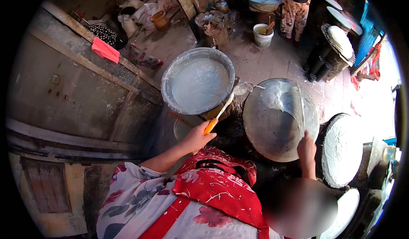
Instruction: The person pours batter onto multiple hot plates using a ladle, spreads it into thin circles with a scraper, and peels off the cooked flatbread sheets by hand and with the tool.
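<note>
My left hand (199, 137) grips the orange handle of a metal ladle (243, 88). The ladle's bowl is between a wide metal basin (166, 93) of white batter (199, 82) and a round griddle (266, 136). A white strand reaches from the ladle over the griddle's rim. My right hand (307, 148) is at the griddle's right side, closed around one end of a long thin spreader (301, 106) that lies across the plate. Wet white batter (276, 93) covers part of the griddle's far side; its near part is bare and grey.
White-coated round plates (342, 152) stand close on my right. Beyond the griddle are a white bucket (263, 36), cylindrical briquettes (319, 69) and a stove stack bearing a white round (340, 42). One person (295, 12) stands by another basin (263, 7). A low wall (80, 92) runs along my left.
</note>
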{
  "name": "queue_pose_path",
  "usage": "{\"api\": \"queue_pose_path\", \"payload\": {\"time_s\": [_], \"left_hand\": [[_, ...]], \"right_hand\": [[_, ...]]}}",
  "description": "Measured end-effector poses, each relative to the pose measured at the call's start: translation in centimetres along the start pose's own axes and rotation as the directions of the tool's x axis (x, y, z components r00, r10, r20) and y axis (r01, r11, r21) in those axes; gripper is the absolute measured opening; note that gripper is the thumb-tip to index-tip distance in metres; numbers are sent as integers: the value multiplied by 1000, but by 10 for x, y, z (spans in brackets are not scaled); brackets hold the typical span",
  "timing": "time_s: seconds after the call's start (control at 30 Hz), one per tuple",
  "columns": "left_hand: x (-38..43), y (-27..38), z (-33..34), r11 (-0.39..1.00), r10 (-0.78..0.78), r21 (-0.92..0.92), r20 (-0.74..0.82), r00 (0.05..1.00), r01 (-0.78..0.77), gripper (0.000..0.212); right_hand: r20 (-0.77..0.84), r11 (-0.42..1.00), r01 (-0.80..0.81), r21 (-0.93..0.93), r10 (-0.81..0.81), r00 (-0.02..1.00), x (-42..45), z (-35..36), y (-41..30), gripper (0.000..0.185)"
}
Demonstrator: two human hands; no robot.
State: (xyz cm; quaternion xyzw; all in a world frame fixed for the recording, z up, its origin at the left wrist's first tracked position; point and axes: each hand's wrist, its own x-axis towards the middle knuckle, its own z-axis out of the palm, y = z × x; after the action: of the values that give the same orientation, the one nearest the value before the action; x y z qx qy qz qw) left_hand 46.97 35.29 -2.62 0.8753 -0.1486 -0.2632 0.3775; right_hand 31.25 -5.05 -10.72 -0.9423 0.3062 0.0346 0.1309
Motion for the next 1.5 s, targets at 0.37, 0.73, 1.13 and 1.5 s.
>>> {"api": "queue_pose_path", "payload": {"time_s": [0.37, 0.73, 1.13, 1.5], "left_hand": [[-29, 7, 0, 923, -150, -338, 121, 981, 183, 51], [-18, 16, -14, 974, -77, -201, 119, 990, 100, 52], [-25, -23, -20, 952, 254, 37, 453, 855, -303, 59], [2, -53, -76, 858, 287, -505, 317, 904, -95, 47]], "right_hand": [[60, 951, 304, -64, -300, 952, -32, -14, -6, 33], [168, 838, 546, 5, -539, 825, -48, -17, -18, 15], [-102, 951, -96, 293, 131, 986, -285, 39, -19, 30], [285, 201, -346, 916, 279, 917, -144, 112, -267, 24]]}}
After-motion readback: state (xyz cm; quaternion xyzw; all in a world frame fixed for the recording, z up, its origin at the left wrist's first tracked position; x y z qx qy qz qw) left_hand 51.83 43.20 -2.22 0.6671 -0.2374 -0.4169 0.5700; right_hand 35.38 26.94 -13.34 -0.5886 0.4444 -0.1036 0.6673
